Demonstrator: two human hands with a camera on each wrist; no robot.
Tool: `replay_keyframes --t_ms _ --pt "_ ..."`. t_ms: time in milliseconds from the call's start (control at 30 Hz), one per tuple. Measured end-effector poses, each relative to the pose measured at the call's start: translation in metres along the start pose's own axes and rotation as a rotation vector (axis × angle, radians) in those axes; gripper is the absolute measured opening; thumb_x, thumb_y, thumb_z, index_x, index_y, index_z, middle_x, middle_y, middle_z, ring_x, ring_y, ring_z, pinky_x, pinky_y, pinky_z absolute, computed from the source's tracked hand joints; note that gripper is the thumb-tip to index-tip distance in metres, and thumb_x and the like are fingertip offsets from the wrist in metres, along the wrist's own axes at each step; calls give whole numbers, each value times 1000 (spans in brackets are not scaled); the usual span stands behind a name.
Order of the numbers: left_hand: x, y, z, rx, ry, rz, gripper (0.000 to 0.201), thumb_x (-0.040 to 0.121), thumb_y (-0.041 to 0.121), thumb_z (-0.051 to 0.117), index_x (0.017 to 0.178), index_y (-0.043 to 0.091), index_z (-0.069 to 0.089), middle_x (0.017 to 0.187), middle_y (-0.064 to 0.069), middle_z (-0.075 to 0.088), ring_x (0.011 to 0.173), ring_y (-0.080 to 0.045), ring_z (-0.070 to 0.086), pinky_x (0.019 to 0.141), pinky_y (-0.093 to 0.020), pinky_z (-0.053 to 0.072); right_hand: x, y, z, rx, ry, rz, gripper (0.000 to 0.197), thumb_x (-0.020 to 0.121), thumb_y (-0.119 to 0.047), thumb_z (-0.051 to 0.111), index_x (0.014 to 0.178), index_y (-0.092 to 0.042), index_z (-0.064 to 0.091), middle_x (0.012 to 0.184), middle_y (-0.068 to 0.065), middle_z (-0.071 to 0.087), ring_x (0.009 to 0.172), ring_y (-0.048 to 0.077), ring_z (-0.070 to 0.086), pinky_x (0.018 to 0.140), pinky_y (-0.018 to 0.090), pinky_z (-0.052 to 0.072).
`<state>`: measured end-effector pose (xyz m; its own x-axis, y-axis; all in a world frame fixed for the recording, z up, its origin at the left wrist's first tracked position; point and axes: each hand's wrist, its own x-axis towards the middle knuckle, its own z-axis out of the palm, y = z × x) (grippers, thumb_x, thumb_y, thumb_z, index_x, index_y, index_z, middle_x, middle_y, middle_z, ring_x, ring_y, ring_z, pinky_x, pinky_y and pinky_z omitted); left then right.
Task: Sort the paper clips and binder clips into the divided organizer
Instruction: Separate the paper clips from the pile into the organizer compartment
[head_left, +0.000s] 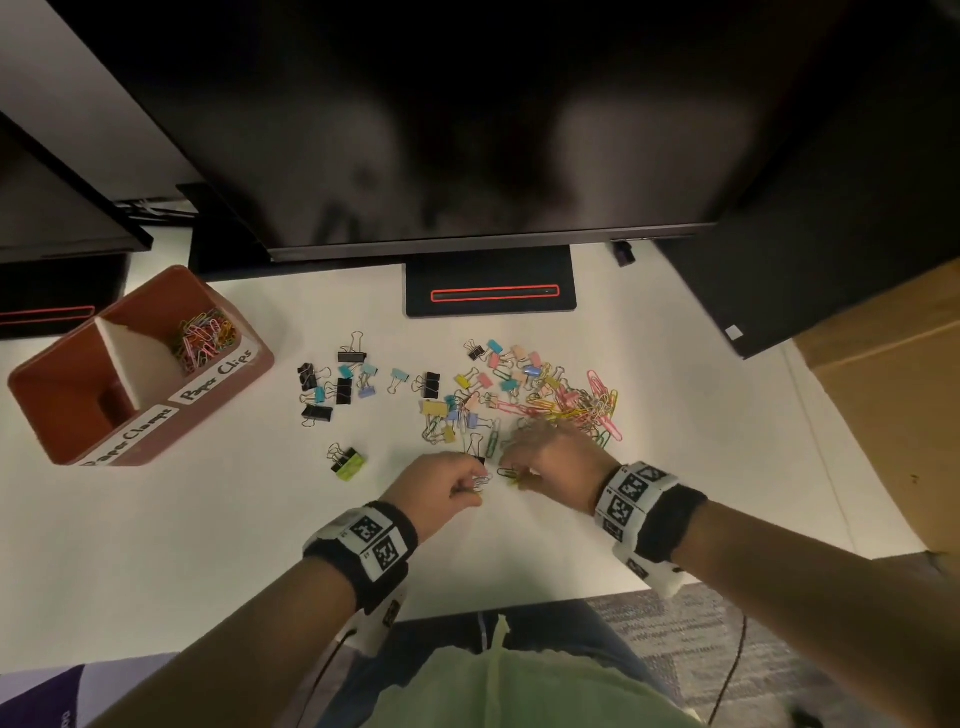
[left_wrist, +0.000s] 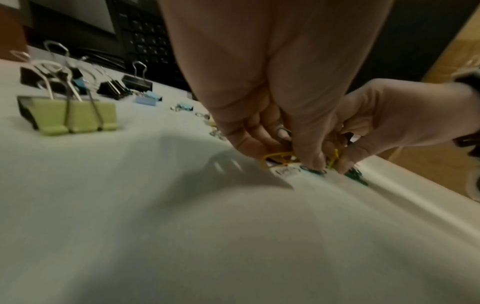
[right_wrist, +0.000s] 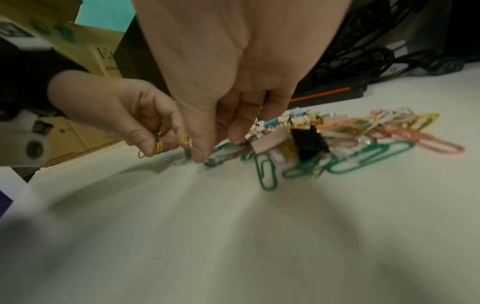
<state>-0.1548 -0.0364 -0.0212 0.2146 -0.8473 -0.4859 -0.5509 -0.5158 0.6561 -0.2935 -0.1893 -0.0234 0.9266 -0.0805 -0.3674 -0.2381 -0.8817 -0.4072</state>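
Observation:
On the white desk my left hand (head_left: 475, 486) grips a few small paper clips (right_wrist: 158, 147), yellow and silver, in curled fingers. Just to its right, my right hand (head_left: 514, 475) pinches a yellow paper clip (left_wrist: 335, 158) between thumb and fingertips, low over the desk at the near edge of the mixed pile of coloured paper clips and binder clips (head_left: 545, 395). The red-brown divided organizer (head_left: 67, 415) stands far left. Its far compartment, labelled "Paper Clips", holds a heap of paper clips (head_left: 205, 332). The near compartment looks bare.
A loose group of black and pastel binder clips (head_left: 337, 384) lies between organizer and pile. A green binder clip (head_left: 349, 462) lies left of my left hand. A monitor stand (head_left: 491, 291) and dark screen are behind. Large green paper clips (right_wrist: 267, 172) lie by my right hand.

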Motion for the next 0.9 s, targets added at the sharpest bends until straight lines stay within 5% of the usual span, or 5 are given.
replay_keyframes --t_ms 200,633,800,900 --pt "12 -3 15 95 178 -31 17 87 19 59 102 14 64 96 -3 59 88 -18 55 81 -29 47 13 -4 5 -65 18 103 19 90 -35 52 102 -27 65 104 -3 59 105 22 52 85 34 32" --pt "17 -2 14 163 159 -26 10 90 15 52 93 9 59 95 -7 59 92 -22 53 79 -29 43 20 1 -2 -142 -49 -50 18 92 -16 46 98 -16 63 96 6 67 89 29 61 79 35 45" --pt "2 -3 -32 -90 367 -31 3 86 11 61 88 11 63 83 4 60 74 -9 56 69 -13 43 38 -14 -47 83 88 -66 16 93 -20 51 100 -17 65 98 2 66 86 21 62 80 36 53" --pt "-13 -15 -87 -174 557 -60 6 83 12 65 84 17 62 81 -2 66 74 -16 62 71 -24 49 71 -39 -84 175 160 -112 17 91 -21 56 103 -16 66 101 4 66 91 23 62 84 37 51"
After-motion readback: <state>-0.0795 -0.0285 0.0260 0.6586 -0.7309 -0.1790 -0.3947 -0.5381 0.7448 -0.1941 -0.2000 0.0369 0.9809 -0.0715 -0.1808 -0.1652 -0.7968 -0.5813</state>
